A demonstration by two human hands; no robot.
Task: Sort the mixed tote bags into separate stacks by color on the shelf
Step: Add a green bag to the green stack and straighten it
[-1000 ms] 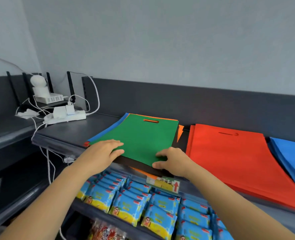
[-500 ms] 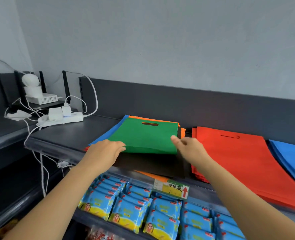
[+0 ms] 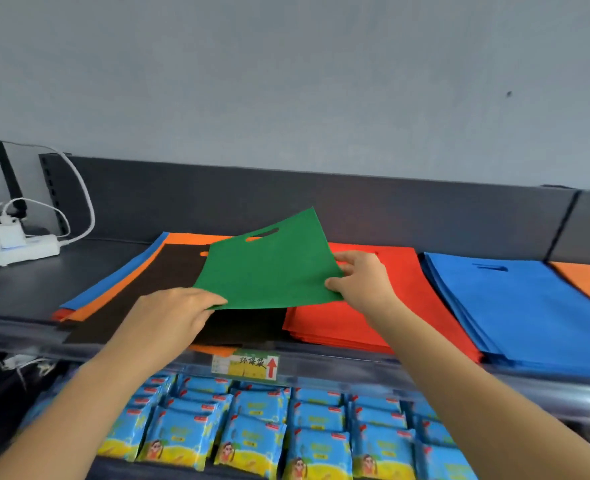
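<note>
Over the mixed pile (image 3: 148, 282), the left hand (image 3: 179, 313) grips the near corner of the green tote bag (image 3: 269, 271), now lifted and tilted off it. The right hand (image 3: 359, 282) pinches its right edge, beside the red stack (image 3: 324, 323). No green stack shows yet.

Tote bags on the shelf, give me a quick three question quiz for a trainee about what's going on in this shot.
1. True or false: the green bag lies flat on the mixed pile.
2. Which stack sits directly to the right of the red stack? A green, B blue, C black.
3. Fill in: the ___ hand pinches the green bag's right edge.
Key: 1 false, the left hand and right hand hold it raised and tilted. 2 B, the blue stack. 3 right.
</note>
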